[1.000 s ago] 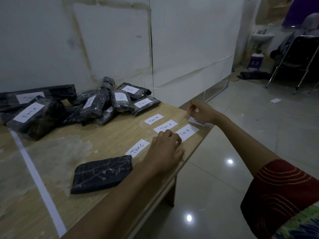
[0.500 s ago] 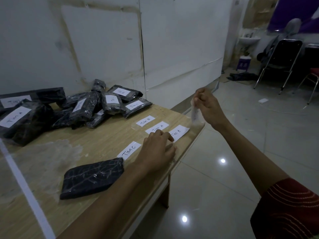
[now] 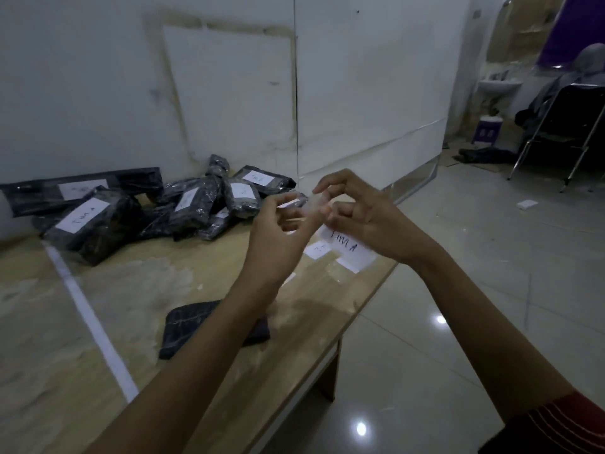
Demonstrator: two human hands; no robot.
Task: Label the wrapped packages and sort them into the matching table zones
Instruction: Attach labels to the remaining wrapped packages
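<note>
The unlabelled package (image 3: 190, 326) lies flat near the worktop's (image 3: 311, 322) front edge, below the hands and partly under the left forearm, so the left hand (image 3: 278, 231) is nearer. The right hand (image 3: 363, 217) pinches the "TIM A" label (image 3: 347, 247). The left hand's curled fingers seem to pinch its clear tape.

Labelled package pile (image 3: 209, 204) crowds table (image 3: 311, 322) back, against wall. Bare wood open between pile and lone dark package (image 3: 190, 326) near front edge. Paper labels (image 3: 352, 249) clutter right edge. Floor beyond open.
</note>
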